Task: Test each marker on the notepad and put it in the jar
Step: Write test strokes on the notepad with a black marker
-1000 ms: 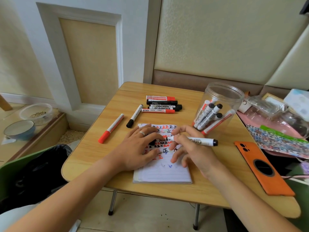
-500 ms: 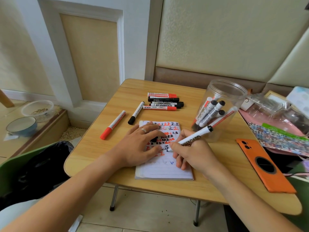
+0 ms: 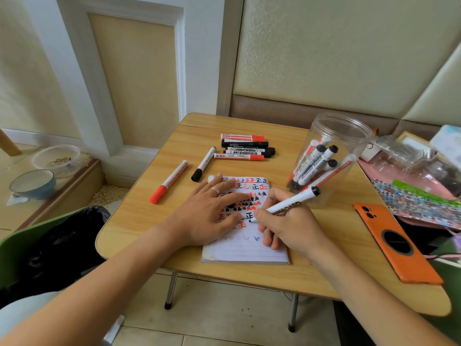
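Note:
A lined notepad (image 3: 245,250) lies at the near edge of the wooden table (image 3: 139,211), its upper half covered in red and black marks. My left hand (image 3: 212,211) rests flat on the page with fingers spread. My right hand (image 3: 287,223) grips a white marker with a black end (image 3: 296,199), its tip on the paper. A clear plastic jar (image 3: 334,136) stands to the right and holds several markers. Loose on the table are a red marker (image 3: 169,182), a black-capped marker (image 3: 204,164) and a small pile of red and black markers (image 3: 245,148).
An orange phone (image 3: 391,242) lies face down at the table's right edge. Clutter of plastic bags and a patterned sheet (image 3: 419,198) sits at the far right. On the left, a black-lined bin (image 3: 52,248) and bowls (image 3: 33,183) are on the floor side.
My right hand turned the marker from lying sideways to a writing grip and set its tip on the notepad. My left hand stayed on the page.

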Demonstrator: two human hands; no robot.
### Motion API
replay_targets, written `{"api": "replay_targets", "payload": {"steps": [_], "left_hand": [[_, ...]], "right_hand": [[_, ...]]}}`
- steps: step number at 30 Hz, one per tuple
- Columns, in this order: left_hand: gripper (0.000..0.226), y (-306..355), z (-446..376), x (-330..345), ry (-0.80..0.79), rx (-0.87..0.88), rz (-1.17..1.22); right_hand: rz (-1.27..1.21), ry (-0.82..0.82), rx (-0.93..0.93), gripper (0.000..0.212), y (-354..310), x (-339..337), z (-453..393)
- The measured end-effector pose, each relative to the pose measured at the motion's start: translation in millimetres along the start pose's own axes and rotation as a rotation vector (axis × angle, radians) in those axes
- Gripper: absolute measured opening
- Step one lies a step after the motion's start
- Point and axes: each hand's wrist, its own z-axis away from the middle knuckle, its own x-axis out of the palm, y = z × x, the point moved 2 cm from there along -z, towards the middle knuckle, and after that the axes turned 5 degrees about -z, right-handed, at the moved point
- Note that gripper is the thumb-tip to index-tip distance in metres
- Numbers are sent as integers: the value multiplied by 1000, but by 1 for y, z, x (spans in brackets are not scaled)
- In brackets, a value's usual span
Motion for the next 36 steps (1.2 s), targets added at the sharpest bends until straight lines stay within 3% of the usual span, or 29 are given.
{"api": "replay_targets", "payload": {"steps": [18,23,36], "left_hand": [[55,-1,-2,0,2,0,-12],[64,-1,-2,2,16,-6,-17],[63,-2,-1,3,13,-6,-7]], "right_hand": [[-4,66,55,18,-1,1,0],[24,46,34,18,0,2,1],[53,47,62,17,-7,2,3]]}}
